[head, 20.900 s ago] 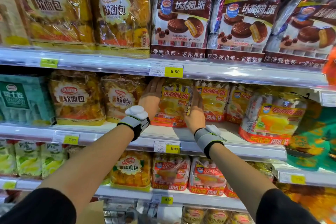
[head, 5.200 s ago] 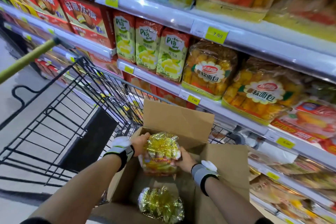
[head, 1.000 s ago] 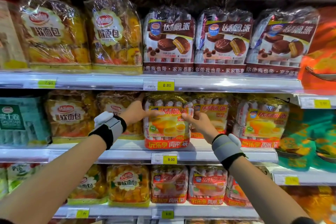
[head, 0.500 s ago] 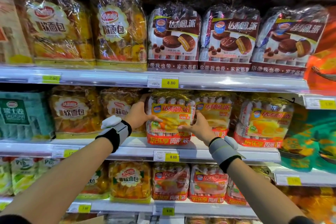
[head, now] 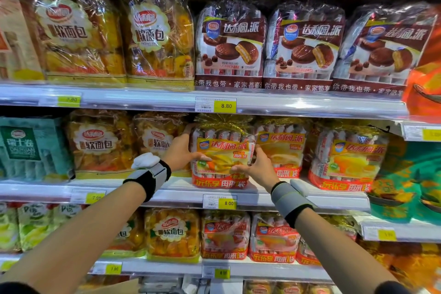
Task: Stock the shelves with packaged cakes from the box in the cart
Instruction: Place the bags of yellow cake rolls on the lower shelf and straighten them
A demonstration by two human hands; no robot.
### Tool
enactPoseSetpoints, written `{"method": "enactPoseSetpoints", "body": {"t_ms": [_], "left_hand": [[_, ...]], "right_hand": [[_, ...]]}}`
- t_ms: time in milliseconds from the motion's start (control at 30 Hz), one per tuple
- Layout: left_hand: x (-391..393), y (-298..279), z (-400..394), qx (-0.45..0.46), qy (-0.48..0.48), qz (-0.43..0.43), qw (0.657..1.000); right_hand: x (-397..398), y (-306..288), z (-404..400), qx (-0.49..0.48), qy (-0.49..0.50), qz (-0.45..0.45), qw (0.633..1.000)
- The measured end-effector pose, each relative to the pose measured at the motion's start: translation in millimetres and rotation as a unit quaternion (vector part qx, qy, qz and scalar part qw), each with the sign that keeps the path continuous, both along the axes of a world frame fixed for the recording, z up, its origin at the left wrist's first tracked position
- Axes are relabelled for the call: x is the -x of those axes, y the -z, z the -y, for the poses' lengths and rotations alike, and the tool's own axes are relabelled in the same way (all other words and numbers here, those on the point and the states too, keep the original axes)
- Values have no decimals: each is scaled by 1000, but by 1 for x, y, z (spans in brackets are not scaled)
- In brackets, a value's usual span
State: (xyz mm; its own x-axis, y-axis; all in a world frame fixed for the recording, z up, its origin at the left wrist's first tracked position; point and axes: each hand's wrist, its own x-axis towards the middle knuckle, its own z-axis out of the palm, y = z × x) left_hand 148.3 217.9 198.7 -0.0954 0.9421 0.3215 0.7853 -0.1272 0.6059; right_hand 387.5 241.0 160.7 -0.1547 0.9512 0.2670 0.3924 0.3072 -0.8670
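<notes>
Yellow cake pack [head: 223,157], "8.00" tag [head: 228,203], both hands

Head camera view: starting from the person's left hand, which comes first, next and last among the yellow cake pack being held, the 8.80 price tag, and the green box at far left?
1. The yellow cake pack: the left hand touches its left side.
2. The 8.80 price tag: on the shelf edge above, slightly right.
3. The green box: far left, same shelf.

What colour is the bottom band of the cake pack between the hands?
Red, with yellow lettering on the cake pack, seen in the head view.
</notes>
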Motion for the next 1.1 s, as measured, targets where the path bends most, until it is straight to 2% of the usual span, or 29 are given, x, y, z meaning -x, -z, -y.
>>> {"method": "enactPoseSetpoints", "body": {"t_ms": [267,433,600,767,933,1000,1100], "left_hand": [[5,-7,5,1,10,-11,1000],[-11,-5,17,-61,-20,-11,998],[-9,4,25,-118,-79,-81,987],[-11,23,37,-146,-96,-136,975],[-6,52,55,-174,-102,-195,960],[-2,64,63,-179,-106,-235,949],[4,83,76,-140,-112,-277,944]], "right_hand": [[4,-5,1,20,-15,-4,1000],[3,-2,2,29,-11,-10,999],[7,-2,10,2,11,5,1000],[14,12,15,-102,84,44,990],[16,43,31,-255,189,201,927],[18,53,44,-297,185,238,906],[18,71,58,-301,144,245,910]]}}
